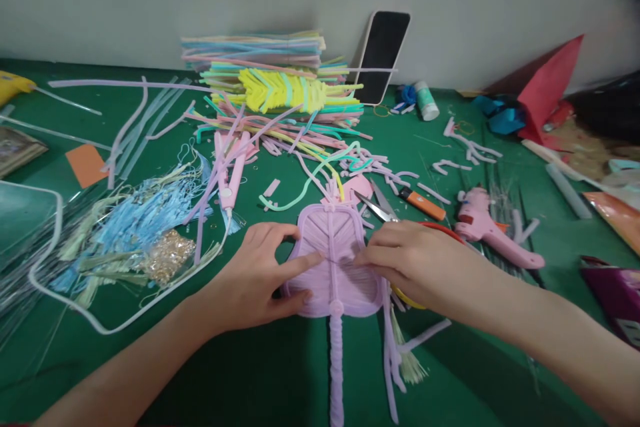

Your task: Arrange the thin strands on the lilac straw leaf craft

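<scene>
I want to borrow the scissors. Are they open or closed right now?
Open. The scissors lie on the green table behind the purple fan, and their two silver blades spread apart in a V. Their handles are hidden behind the right hand.

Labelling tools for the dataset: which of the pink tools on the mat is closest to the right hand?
The pink glue gun, lying just beyond the right hand beside the scissors. The other pink tool, a slim straightener-like one, lies left of the woven fan, nearer the tassels.
</scene>
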A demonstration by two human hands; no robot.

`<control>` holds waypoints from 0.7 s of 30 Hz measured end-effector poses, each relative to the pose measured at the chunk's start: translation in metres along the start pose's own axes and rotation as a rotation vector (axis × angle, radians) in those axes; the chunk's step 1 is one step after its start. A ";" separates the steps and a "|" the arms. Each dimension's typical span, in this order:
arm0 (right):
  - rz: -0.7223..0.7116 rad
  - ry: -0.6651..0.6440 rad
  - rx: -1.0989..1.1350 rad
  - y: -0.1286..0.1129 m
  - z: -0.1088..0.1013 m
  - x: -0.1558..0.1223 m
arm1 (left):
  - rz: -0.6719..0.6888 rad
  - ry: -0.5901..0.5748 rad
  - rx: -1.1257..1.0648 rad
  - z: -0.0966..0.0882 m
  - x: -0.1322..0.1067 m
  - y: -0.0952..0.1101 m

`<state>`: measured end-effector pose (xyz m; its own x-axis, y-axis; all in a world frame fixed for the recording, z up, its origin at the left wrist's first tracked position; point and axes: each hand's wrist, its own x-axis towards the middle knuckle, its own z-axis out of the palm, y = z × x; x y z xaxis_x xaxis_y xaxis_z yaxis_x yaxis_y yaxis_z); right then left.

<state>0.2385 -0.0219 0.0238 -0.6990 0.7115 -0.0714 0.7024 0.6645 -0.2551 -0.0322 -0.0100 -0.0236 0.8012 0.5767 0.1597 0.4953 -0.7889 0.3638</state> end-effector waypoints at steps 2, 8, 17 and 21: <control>0.000 0.002 -0.003 0.000 0.000 0.000 | -0.002 0.005 -0.005 0.000 0.000 0.000; 0.022 0.011 0.005 -0.007 -0.004 0.001 | -0.002 0.013 -0.011 0.000 -0.001 0.000; 0.099 0.075 0.027 -0.020 0.013 -0.010 | -0.001 0.022 -0.025 0.001 -0.001 0.001; 0.166 0.132 0.045 -0.026 0.016 -0.023 | -0.065 0.143 -0.062 0.003 -0.002 -0.001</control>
<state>0.2343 -0.0585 0.0168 -0.5483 0.8362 0.0101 0.7978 0.5267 -0.2936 -0.0339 -0.0107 -0.0268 0.7098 0.6541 0.2613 0.5197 -0.7368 0.4325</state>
